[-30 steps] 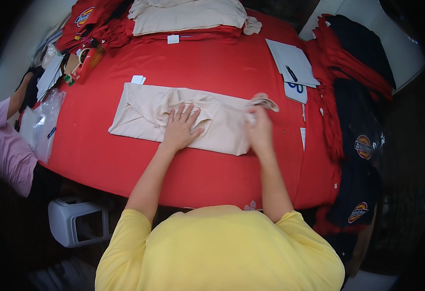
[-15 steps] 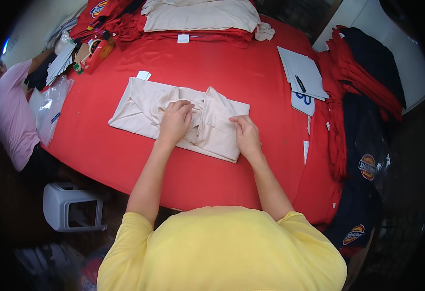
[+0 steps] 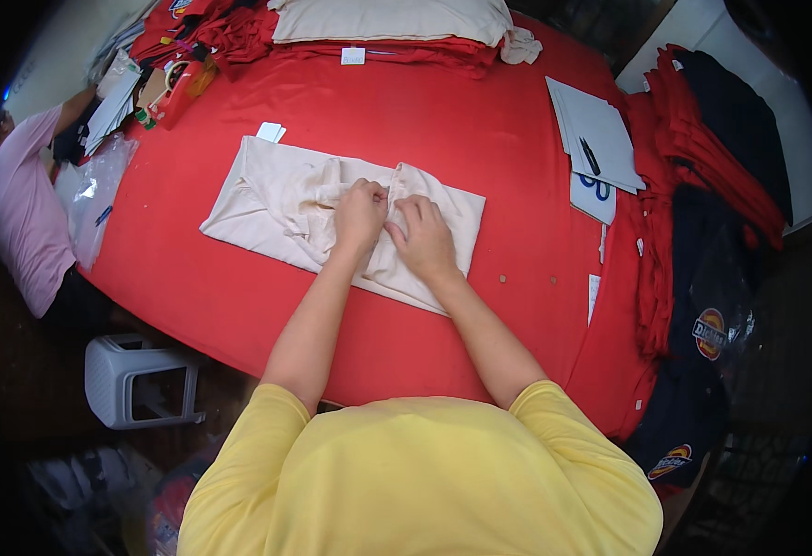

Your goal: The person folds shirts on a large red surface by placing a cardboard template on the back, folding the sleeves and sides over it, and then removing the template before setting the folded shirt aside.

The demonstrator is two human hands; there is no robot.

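A folded cream garment [image 3: 271, 185] lies on the red-covered table in front of me, its cloth bunched and wrinkled in the middle. My left hand [image 3: 359, 221] is closed on the bunched cloth, fingertips bent inward. Right beside it, my right hand [image 3: 424, 239] curls its fingers and thumb round a raised fold of the same garment. The fingers partly hide the cloth between the two hands. White card tags [image 3: 271, 132] stick out past the garment's far left edge.
Grey-white cards with a black pen [image 3: 590, 156] lie at the right, above blue-handled scissors [image 3: 595, 187]. Red and navy garments [image 3: 716, 130] are stacked beyond. At the back sits a cream garment pile [image 3: 387, 20]. A person in pink [image 3: 31, 204] and a grey stool [image 3: 137, 380] are at left.
My right hand has moved left from the garment's right end to the middle fold. My left hand has shifted slightly right, so the two hands are now close together.
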